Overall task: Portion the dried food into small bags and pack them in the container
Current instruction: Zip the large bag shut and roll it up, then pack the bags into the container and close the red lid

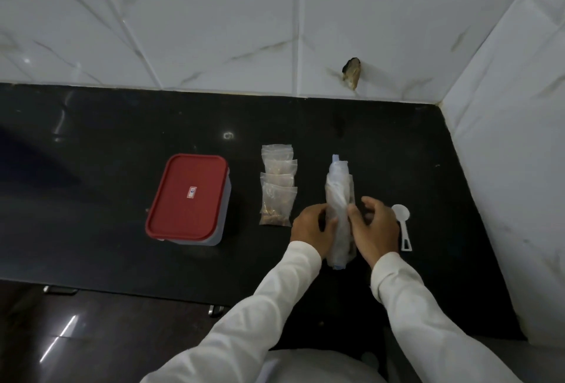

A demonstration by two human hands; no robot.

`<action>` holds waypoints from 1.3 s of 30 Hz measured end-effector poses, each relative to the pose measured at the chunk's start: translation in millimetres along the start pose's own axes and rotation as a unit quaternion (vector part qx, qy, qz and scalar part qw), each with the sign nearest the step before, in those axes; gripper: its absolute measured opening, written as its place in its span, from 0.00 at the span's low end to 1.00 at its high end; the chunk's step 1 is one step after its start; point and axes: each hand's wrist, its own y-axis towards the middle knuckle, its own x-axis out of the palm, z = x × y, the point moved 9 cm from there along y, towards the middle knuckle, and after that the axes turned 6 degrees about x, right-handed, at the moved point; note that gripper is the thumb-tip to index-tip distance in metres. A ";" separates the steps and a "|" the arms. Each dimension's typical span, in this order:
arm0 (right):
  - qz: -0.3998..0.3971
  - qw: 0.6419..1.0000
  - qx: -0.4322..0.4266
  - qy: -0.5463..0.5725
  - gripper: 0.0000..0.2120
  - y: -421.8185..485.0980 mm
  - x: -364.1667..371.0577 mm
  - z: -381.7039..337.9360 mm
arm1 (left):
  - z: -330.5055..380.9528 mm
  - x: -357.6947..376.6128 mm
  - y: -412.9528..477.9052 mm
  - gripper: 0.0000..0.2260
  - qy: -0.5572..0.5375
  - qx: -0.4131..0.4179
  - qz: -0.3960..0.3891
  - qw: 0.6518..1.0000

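Head view: left hand (312, 228) and right hand (377, 228) both grip the rolled big bag (337, 190) on the surface (122, 138), between small bags (278, 196) and a scoop (401, 214).

— Where is the container (225, 208)?
— It sits on the counter (107, 144), over on the left. The lid (183, 217) is on it.
— What is next to it?
— The small bags (278, 190) lie to its right, in a row going back to the wall (214, 31). They lie partly on each other.
— And the big bag (337, 187)?
— It is right of them. The left hand (312, 225) holds its left side, the right hand (377, 228) its right side. The spoon (403, 229) lies just right of that hand.
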 end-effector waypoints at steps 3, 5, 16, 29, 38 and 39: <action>0.016 0.997 -0.081 -0.010 0.15 -27.3 0.3 -45.3 | 7.6 -36.5 -12.9 0.13 0.001 0.048 -0.006 0.999; -0.010 0.989 -0.148 0.005 0.12 -54.2 13.7 -81.2 | 6.0 -75.1 -22.5 0.11 -0.014 0.083 0.013 0.996; -0.127 0.898 -0.401 -0.133 0.14 -152.8 173.8 -172.9 | -96.8 -304.9 -49.0 0.08 0.069 0.162 0.316 0.932; -0.056 0.793 -0.499 -0.346 0.22 -200.9 273.5 -205.0 | -210.2 -276.7 -63.4 0.10 -0.294 0.001 0.220 0.930; 0.030 0.627 -0.663 -0.408 0.25 -214.2 293.1 -203.3 | -220.7 -261.6 -68.1 0.12 -0.355 0.012 0.225 0.907; 0.034 0.612 -0.676 -0.409 0.27 -215.7 294.9 -204.4 | -221.3 -260.2 -67.4 0.13 -0.363 0.007 0.225 0.904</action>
